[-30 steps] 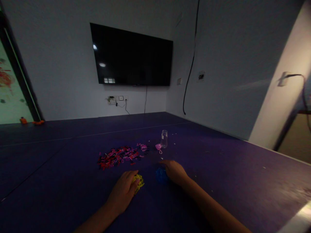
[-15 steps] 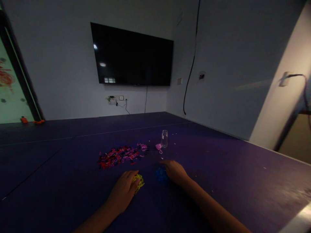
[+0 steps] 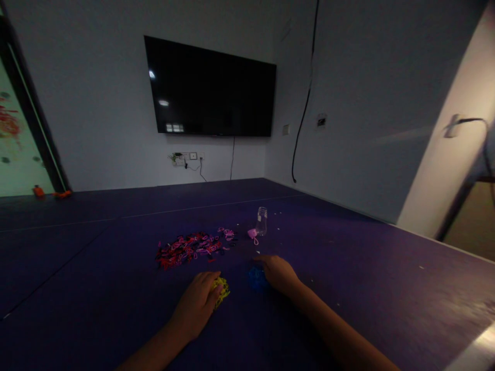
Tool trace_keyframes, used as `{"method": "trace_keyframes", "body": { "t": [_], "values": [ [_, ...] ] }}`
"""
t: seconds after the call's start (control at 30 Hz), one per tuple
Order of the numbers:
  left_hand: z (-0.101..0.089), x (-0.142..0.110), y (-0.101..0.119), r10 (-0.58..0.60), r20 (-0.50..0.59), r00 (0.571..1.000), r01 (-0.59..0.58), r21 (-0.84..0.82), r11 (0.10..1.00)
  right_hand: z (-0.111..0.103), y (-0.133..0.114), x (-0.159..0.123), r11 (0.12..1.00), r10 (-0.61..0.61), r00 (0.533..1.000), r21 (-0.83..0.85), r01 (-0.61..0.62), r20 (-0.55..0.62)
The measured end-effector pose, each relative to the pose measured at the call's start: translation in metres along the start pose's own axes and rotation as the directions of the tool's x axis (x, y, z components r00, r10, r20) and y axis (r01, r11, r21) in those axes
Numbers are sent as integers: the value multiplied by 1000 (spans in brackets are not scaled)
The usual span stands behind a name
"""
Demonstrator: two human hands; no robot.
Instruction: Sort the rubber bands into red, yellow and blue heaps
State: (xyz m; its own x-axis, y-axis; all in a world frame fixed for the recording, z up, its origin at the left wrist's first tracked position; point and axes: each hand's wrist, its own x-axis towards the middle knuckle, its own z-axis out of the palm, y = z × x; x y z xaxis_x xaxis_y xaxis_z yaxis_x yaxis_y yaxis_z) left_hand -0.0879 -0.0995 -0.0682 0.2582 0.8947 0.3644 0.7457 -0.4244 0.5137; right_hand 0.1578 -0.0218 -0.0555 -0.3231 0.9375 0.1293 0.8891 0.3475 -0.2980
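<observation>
My left hand (image 3: 198, 301) rests on the purple floor, its fingers and thumb curled round a small heap of yellow rubber bands (image 3: 221, 291). Part of that heap is hidden under the fingers. To the right, my right hand (image 3: 279, 273) lies at the side of a heap of blue rubber bands (image 3: 256, 279), with a finger stretched out past its far edge. Beyond my hands, red, pink and black rubber bands (image 3: 189, 248) are spread in a loose pile. A clear bottle (image 3: 262, 221) stands upright, with a pink cap (image 3: 252, 233) and loop beside it.
Small white scraps (image 3: 278, 228) dot the purple floor (image 3: 367, 288) near the bottle. A large dark television (image 3: 212, 90) hangs on the far wall, above sockets and wires (image 3: 189, 157). A black cable (image 3: 303, 113) dangles along the right wall.
</observation>
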Motion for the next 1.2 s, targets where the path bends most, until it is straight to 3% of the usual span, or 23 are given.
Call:
{"method": "trace_keyframes", "body": {
  "t": [0.47, 0.9, 1.2],
  "values": [
    [0, 0, -1, 7, -16, 1000, -7, -1, 1000, -1, -3, -1, 1000, 12, 1000, -10, -12, 2],
    [0, 0, 0, -2, -21, 1000, 2, 4, 1000, 0, 1, 2, 986, 120, 984, 134, -102, -132],
    [1, 0, 0, -43, -30, 999, 42, -46, 998, -3, -4, -2, 986, 141, 985, 103, -130, -101]
  ]
}}
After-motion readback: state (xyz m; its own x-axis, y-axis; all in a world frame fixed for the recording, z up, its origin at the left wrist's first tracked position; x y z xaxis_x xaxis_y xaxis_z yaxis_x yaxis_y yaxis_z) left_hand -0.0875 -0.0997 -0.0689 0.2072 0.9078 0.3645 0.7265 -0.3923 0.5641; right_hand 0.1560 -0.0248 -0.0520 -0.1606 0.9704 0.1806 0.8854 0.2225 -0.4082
